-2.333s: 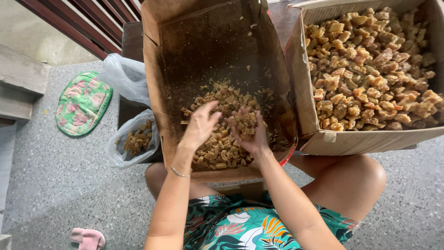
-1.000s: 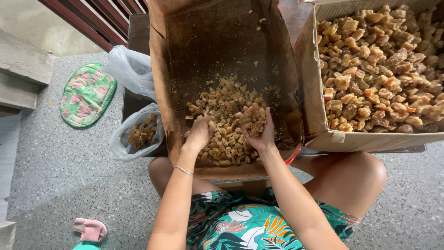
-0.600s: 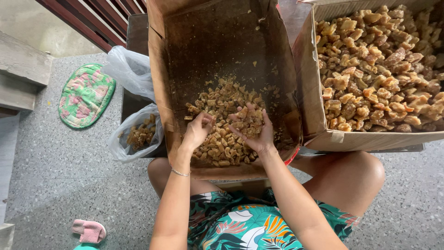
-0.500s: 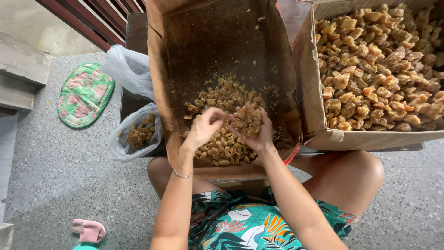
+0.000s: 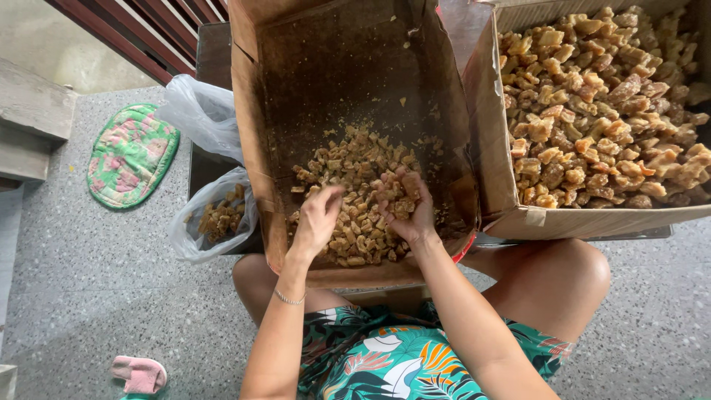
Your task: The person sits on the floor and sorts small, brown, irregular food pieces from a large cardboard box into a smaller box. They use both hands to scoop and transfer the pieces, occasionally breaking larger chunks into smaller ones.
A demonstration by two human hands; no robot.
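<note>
The person wears a garment with a tropical leaf print (image 5: 385, 363) — teal, green, white and some orange. The arms are bare, no sleeves. On the left wrist there is a thin silver bracelet (image 5: 289, 298).

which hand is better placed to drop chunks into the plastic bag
Left, probably. The left hand rests on the brown chunks on the box's bag side; the plastic bag lies just beyond that wall. The right hand sits farther away.

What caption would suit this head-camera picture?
Left hand and right hand sort brown chunks in a cardboard box.
</note>
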